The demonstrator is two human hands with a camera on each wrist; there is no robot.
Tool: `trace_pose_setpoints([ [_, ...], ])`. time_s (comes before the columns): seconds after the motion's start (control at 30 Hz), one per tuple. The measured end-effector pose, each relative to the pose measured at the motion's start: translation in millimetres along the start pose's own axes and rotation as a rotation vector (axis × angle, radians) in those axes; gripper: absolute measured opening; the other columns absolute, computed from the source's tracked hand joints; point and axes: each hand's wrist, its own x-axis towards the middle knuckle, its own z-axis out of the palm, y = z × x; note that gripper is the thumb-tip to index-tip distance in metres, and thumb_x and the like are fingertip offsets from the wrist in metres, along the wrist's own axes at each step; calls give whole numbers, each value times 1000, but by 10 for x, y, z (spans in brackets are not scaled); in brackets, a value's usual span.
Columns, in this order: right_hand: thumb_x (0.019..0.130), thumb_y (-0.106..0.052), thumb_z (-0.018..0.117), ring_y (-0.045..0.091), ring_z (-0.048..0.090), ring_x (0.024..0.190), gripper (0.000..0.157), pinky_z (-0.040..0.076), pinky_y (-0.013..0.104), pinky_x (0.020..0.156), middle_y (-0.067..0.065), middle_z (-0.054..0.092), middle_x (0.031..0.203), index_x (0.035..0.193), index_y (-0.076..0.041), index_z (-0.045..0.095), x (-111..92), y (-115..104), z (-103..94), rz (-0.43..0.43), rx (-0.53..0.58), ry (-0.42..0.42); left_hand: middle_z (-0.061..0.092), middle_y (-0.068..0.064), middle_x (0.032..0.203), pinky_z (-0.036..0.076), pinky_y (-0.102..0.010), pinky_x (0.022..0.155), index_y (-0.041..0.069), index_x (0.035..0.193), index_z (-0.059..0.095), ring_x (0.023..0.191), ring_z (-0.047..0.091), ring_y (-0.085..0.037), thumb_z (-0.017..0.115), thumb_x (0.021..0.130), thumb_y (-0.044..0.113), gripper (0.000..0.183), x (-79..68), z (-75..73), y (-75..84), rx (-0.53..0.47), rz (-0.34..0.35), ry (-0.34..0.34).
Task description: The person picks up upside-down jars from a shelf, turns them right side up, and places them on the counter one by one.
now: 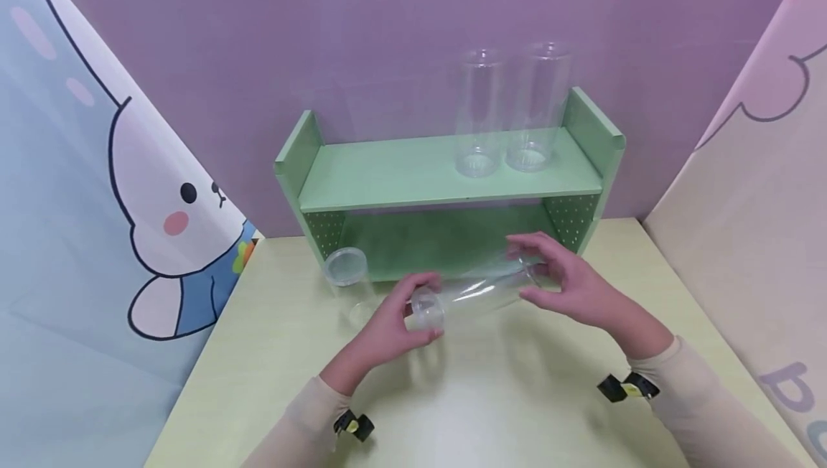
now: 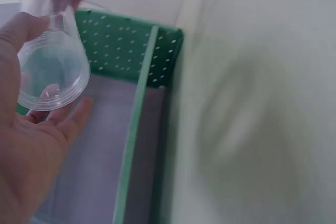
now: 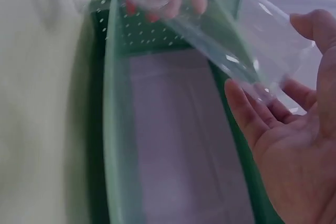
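Note:
A clear plastic cylinder jar (image 1: 484, 291) is held in the air, lying tilted between both hands above the table. My left hand (image 1: 395, 319) grips its near-left end, with the thumb on one side and the fingers on the other. The ringed rim of that end faces the left wrist view, where the jar (image 2: 55, 72) is seen nearly end-on. Around the far-right end, my right hand (image 1: 581, 285) holds the jar with thumb and fingertips, spread apart at its edge. In the right wrist view, fingertips (image 3: 247, 103) touch the jar's end.
A green two-level shelf (image 1: 381, 174) with perforated sides stands behind the hands. Two clear cylinders, one left (image 1: 478, 113) and one right (image 1: 538, 105), stand upright on its top board. Another clear jar (image 1: 347, 267) stands on the table (image 1: 465, 410), left of my left hand.

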Motion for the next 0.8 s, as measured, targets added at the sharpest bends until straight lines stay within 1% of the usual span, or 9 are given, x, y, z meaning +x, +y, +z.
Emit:
trace_pose_setpoints([
  [0.1,96,7,81,20,60,139,76,55,27,110,10,57,152,162,-10,49,-79,107,-13,42,4,-29,57,-7,152,56,-54,111,19,160,50,135,60,-33,90,89,2,83,16,-96,33,-32,28,28],
  [0.17,96,3,83,20,61,137,76,55,29,111,9,57,152,162,-11,48,-123,175,6,62,0,-49,56,-11,152,58,-55,109,16,158,51,131,63,-39,88,89,-2,81,33,-146,60,-66,49,36],
  [0.27,95,1,85,19,63,133,75,55,27,110,11,59,150,160,-8,50,-174,260,57,89,-10,-60,55,-13,152,60,-56,107,14,155,51,128,65,-47,87,89,-4,77,65,-201,109,-114,72,41],
  [0.33,94,0,87,20,65,131,75,55,26,108,12,61,147,159,-4,49,-197,310,106,98,-26,-67,54,-16,152,59,-56,107,14,155,50,130,62,-50,86,90,-5,77,82,-227,138,-131,89,49],
  [0.43,93,-5,89,25,64,133,76,56,30,109,13,62,147,158,-2,49,-224,377,199,128,-42,-83,54,-15,155,61,-51,106,15,156,50,134,59,-45,85,90,-7,79,102,-248,178,-138,101,77],
  [0.5,94,-10,90,29,63,134,77,57,37,110,14,61,147,158,-1,48,-238,420,273,146,-53,-100,54,-14,156,61,-46,102,14,158,50,137,55,-41,86,89,-8,81,115,-248,203,-136,112,103],
  [0.63,93,-18,92,36,62,135,80,55,54,112,16,62,146,157,-2,48,-252,489,435,189,-57,-122,55,-12,156,61,-40,99,12,158,52,139,55,-33,87,88,-9,81,159,-217,276,-135,131,133],
  [0.7,93,-21,93,38,62,134,81,54,57,113,17,63,146,157,-2,47,-255,516,520,216,-55,-128,55,-10,155,61,-39,99,12,157,54,138,56,-32,87,87,-9,80,195,-191,313,-132,138,136],
  [0.8,93,-26,92,42,63,134,82,54,57,113,19,63,146,157,-3,47,-255,546,642,263,-45,-137,55,-7,153,61,-38,101,14,156,57,135,58,-30,88,88,-6,78,255,-150,363,-118,144,129],
])
